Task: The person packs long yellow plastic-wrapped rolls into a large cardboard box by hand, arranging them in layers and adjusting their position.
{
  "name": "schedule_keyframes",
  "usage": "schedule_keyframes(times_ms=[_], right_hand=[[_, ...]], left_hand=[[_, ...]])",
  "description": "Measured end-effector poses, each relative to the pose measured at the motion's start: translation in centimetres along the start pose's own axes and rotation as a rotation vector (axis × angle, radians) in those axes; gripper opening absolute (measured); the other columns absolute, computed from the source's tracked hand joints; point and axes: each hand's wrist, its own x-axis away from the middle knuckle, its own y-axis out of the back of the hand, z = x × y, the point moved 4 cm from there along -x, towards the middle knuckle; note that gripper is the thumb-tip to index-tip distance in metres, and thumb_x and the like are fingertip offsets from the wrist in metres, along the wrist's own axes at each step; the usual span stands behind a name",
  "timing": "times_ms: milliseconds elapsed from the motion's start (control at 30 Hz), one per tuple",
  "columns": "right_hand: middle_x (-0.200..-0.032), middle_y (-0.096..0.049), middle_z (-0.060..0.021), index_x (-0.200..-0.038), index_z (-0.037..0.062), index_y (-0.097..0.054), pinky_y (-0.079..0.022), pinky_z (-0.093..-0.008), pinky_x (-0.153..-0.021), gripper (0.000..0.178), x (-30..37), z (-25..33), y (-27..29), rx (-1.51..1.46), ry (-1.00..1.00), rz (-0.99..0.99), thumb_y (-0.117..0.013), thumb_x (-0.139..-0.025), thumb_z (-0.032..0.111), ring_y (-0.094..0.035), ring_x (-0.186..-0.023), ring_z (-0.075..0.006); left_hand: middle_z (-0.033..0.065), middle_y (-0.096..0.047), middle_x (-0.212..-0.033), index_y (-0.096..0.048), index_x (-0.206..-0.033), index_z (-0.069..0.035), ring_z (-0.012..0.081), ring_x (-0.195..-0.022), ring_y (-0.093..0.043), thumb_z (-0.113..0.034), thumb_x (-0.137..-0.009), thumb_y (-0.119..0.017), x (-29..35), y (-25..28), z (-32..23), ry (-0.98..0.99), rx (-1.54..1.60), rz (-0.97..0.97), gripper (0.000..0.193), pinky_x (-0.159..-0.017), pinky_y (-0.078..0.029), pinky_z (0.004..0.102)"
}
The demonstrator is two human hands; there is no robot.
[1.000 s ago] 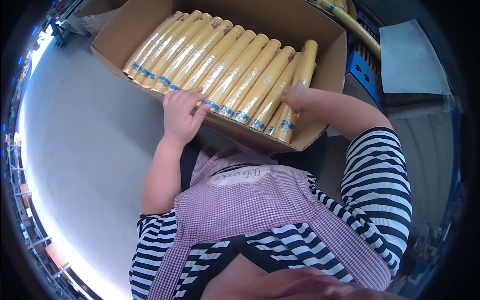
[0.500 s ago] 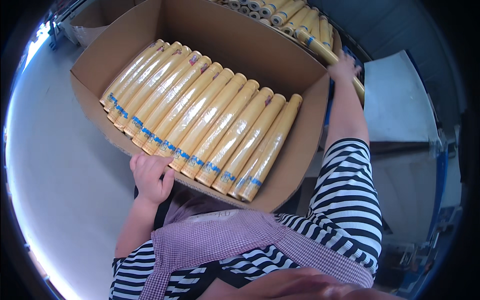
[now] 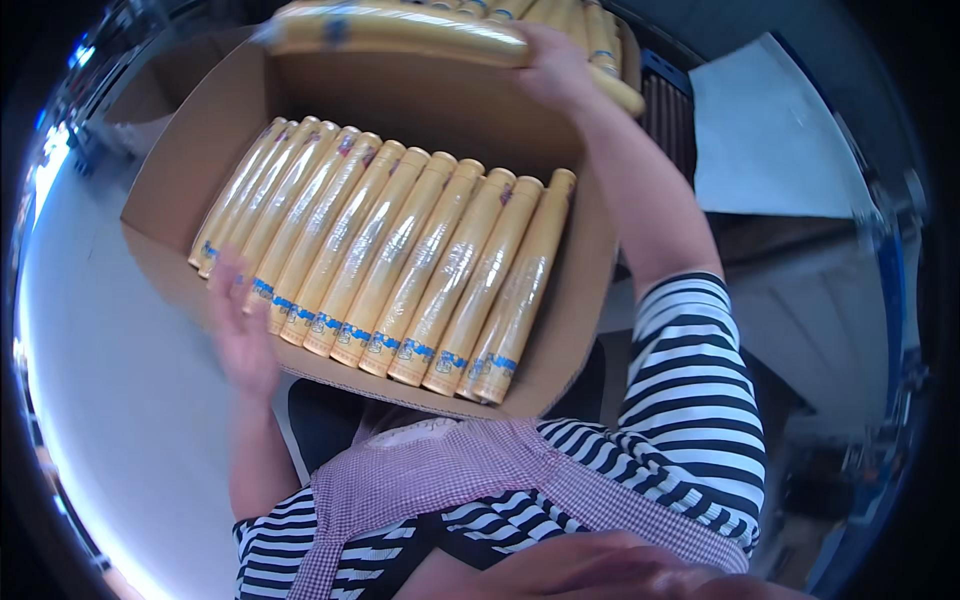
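Note:
My right hand (image 3: 550, 65) grips a long yellow cardboard tube (image 3: 400, 35), held level above the far wall of a brown carton. The tube's left end is blurred by motion; a rounded yellow end shows past my wrist, probably of the same tube. Inside the open carton (image 3: 400, 90) lies a slanted row of similar plastic-wrapped yellow tubes (image 3: 375, 255) with blue print near their lower ends. My left hand (image 3: 240, 330), smeared, is raised with its fingers apart over the carton's near left edge, holding nothing.
Behind the carton more yellow tubes (image 3: 565, 20) are piled in another container. A pale sheet (image 3: 775, 135) lies at the right, beside dark slats in a blue frame (image 3: 665, 75). A second cardboard box (image 3: 165, 95) stands at the far left.
My right hand has swung left from the carton's right side with a tube, now held level over the far wall. My left hand has let go of the near edge and moved left.

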Motion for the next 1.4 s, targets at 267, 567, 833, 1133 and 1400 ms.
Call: schedule_keyframes(times_ms=[267,567,833,1133,1400], right_hand=[[-0.112,-0.067,-0.0082,-0.13,0.0196,-0.065,-0.048,-0.0474,-0.101,0.057,6.5,22.3,-2.5,-0.403,0.262,0.197,-0.086,-0.077,0.022,-0.062,-0.112,-0.0335],[-0.121,-0.066,-0.0086,-0.133,0.0164,-0.062,-0.045,-0.0451,-0.106,0.065,11.4,23.7,-0.8,-0.609,0.422,0.18,-0.09,-0.074,0.011,-0.06,-0.119,-0.0332],[-0.116,-0.069,-0.0099,-0.125,0.0127,-0.065,-0.051,-0.0431,-0.101,0.051,10.9,19.4,-0.5,-0.455,0.462,0.119,-0.079,-0.078,-0.001,-0.063,-0.114,-0.0343],[-0.127,-0.062,-0.0017,-0.119,0.0221,-0.07,-0.053,-0.0406,-0.1,0.03,13.2,6.4,-6.3,0.257,0.352,0.564,-0.065,-0.09,0.014,-0.059,-0.125,-0.0275],[-0.134,-0.065,-0.0071,-0.12,0.0213,-0.073,-0.051,-0.0444,-0.104,0.034,26.4,1.4,-18.5,0.449,0.286,1.354,-0.073,-0.086,0.021,-0.061,-0.124,-0.0309]], left_hand=[[0.0196,-0.056,-0.136,-0.04,-0.14,0.006,0.0287,-0.12,-0.063,-0.042,-0.101,-0.067,-3.3,9.6,-2.2,-0.389,0.213,-0.615,0.067,-0.103,-0.056,0.0421],[0.0251,-0.051,-0.145,-0.058,-0.114,0.008,0.0299,-0.119,-0.064,-0.047,-0.085,-0.084,2.6,9.1,-12.9,-0.492,0.051,-0.415,0.067,-0.098,-0.057,0.0393],[0.0345,-0.042,-0.153,-0.06,-0.079,0.007,0.034,-0.112,-0.066,-0.043,-0.08,-0.089,6.8,3.0,-16.0,-0.503,-0.266,-0.025,0.058,-0.088,-0.057,0.0368],[0.0137,-0.07,-0.128,-0.074,-0.107,-0.006,0.0318,-0.108,-0.07,-0.021,-0.087,-0.079,7.2,-3.2,-8.5,-0.183,-0.318,0.478,0.026,-0.092,-0.055,0.0383],[0.0047,-0.068,-0.082,-0.075,-0.092,-0.014,0.0306,-0.078,-0.063,-0.023,-0.092,-0.067,7.8,-6.4,-2.8,-0.246,-0.518,0.378,0.012,-0.072,-0.05,0.0438]])
